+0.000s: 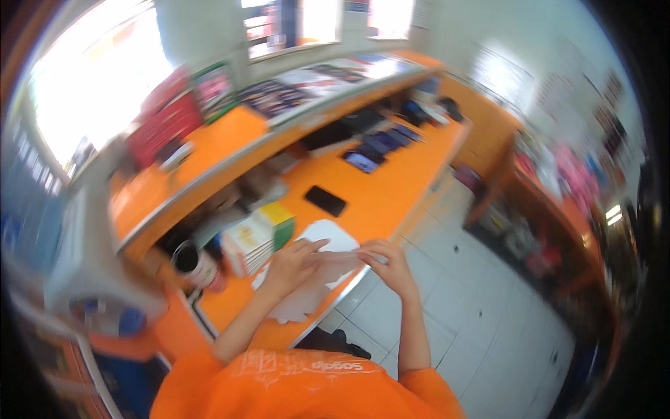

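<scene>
Closest to you, your orange sleeves filled the lower edge, and both forearms reached up to the near edge of the orange table (391,195). Your left hand (292,262) lay flat, fingers spread and loosely extended, pressing down on the white paper sheets (328,241) that sat at the table's front edge, partly overhanging it. Your right hand (389,264) was curled at the right side of the same sheets, fingertips pinched on the paper's edge, though blur kept the exact grip from showing clearly.

Just left of the sheets stood a stack of booklets (255,237) with a yellow and green cover on top, and left of that a dark-rimmed cup (187,258). Beyond the paper, a black phone (325,200) lay flat on the table, well apart from your hands. Farther back, a row of dark phones (380,145) lined the surface, beneath a raised orange counter shelf (230,136) carrying red boxes (164,126).
</scene>
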Demonstrator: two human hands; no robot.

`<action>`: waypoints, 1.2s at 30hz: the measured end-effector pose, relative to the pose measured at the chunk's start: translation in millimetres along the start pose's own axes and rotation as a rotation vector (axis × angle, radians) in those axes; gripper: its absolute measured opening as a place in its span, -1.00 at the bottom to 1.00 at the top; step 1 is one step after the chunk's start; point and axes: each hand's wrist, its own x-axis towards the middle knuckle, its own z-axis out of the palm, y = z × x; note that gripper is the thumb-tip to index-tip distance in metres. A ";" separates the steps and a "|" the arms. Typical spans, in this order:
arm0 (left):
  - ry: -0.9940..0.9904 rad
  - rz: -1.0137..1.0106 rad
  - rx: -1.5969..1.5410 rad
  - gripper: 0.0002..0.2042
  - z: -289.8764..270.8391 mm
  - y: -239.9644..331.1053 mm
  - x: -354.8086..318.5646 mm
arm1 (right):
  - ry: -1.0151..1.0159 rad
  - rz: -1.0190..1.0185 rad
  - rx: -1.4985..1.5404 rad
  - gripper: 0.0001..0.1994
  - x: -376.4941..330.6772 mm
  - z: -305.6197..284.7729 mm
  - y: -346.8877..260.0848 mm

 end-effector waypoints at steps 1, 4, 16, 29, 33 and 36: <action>-0.089 0.130 0.017 -0.44 2.9 8.7 14.2 | 0.112 -0.029 -0.143 -0.76 -9.0 -10.5 2.4; -0.157 0.175 0.113 -0.47 26.2 45.4 37.4 | 0.612 0.050 -0.259 -0.69 -35.3 -24.7 15.5; -0.382 0.688 -0.116 -0.53 197.6 169.4 108.6 | 0.930 0.388 0.315 -0.83 -170.8 -134.7 25.8; -0.673 -0.033 -0.907 -0.80 277.2 228.1 75.3 | 1.299 0.236 -0.819 -0.74 -234.2 -133.3 -14.4; -0.672 -0.020 -1.113 -0.78 287.1 259.8 67.0 | 1.319 0.271 -0.937 -0.72 -245.8 -139.4 -33.3; -0.730 0.004 -1.171 -0.78 287.4 280.2 69.1 | 1.343 0.260 -0.931 -0.73 -247.0 -143.6 -43.1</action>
